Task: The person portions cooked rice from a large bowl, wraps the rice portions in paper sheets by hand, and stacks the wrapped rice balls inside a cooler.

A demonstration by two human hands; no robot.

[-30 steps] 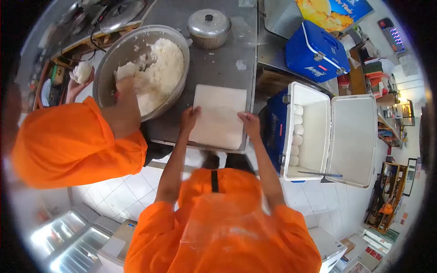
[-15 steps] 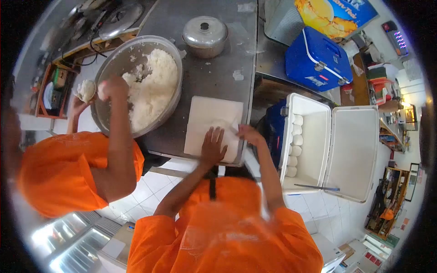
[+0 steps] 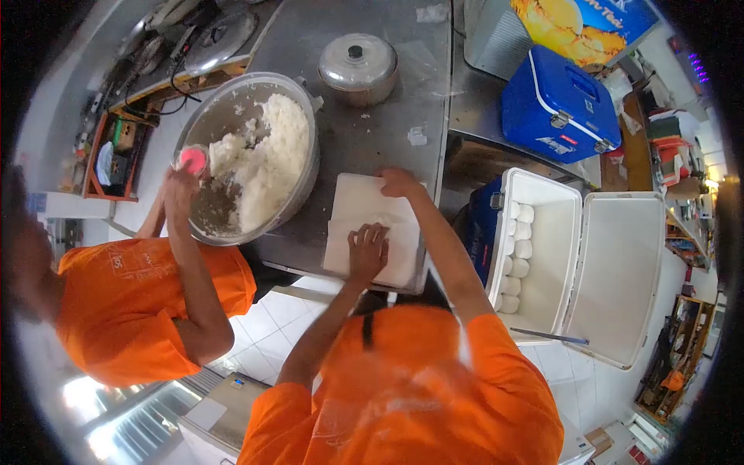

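A stack of white paper sheets lies on the dark metal table in front of me. Across its near half, a top layer of paper sits slightly askew, with a visible edge across the middle. My left hand rests on this near part, its fingers apart and a little bent. At the far right corner, my right hand has its fingers bent together on the paper's edge. A small pale bulge shows just beyond my left fingertips; I cannot tell what it is.
A co-worker in orange holds a pink round cup over a large tub of white rice. Behind the paper stands a lidded pot. To the right are an open cooler with several white rolls and a closed blue cooler.
My right hand has moved from the paper's right side to its far corner. My left fingers have bent more. The co-worker's hands have come together at the tub's rim, showing the pink cup.
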